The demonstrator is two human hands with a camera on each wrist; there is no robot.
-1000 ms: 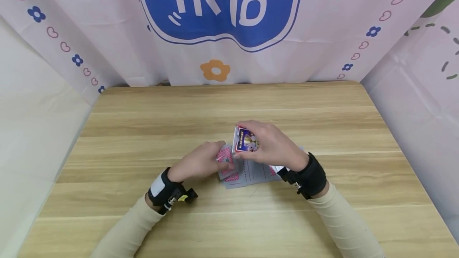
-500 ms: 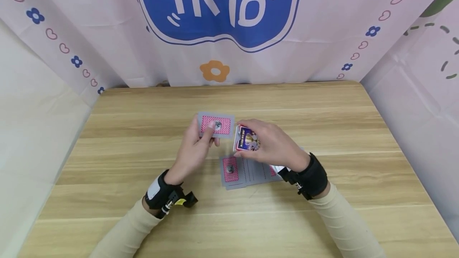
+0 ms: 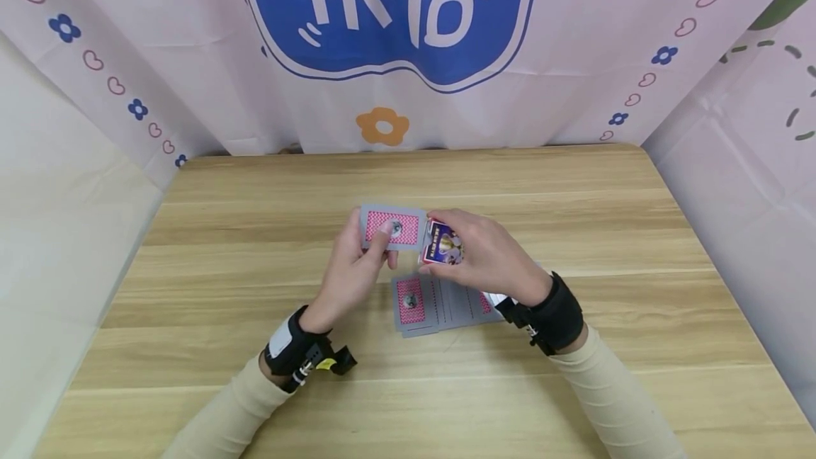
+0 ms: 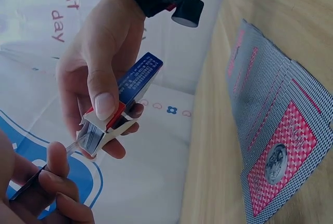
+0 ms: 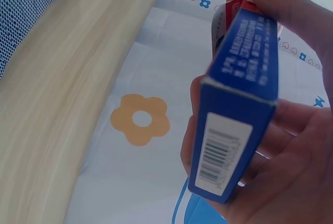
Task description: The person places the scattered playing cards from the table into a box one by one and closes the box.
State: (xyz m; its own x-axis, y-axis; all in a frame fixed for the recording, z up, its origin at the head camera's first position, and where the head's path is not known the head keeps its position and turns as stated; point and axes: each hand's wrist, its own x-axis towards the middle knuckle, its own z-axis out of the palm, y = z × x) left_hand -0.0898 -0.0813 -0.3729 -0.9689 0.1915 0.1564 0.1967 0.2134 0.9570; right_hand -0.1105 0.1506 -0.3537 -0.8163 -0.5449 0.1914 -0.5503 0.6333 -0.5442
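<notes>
- Hands meet above the middle of the wooden table (image 3: 255,232): the left hand (image 3: 353,268) pinches a single card (image 3: 393,227) between thumb and fingertips, patterned back towards us, held off the wood.
- The right hand (image 3: 487,253) grips a card box (image 3: 441,244) just right of that card; the card's right edge sits at the box's open end.
- From the left wrist, the box (image 4: 122,104) shows what the head view hides: its flap is open with card edges visible inside, a thumb pressed on the red trim, and the card seen edge-on as a thin line touching the mouth.
- From the right wrist, only the box's blue side with its barcode (image 5: 237,104) and the curled fingers (image 5: 291,146) around it appear; the card is out of sight there.
- Nearer to the person, a spread of cards (image 3: 440,303) lies face down on the table, partly under the right wrist; the left wrist view shows the fan (image 4: 276,130) overlapping card on card.
- Behind the far edge hangs a pink cloth (image 3: 159,55) with a blue emblem and an orange flower (image 3: 382,125).
</notes>
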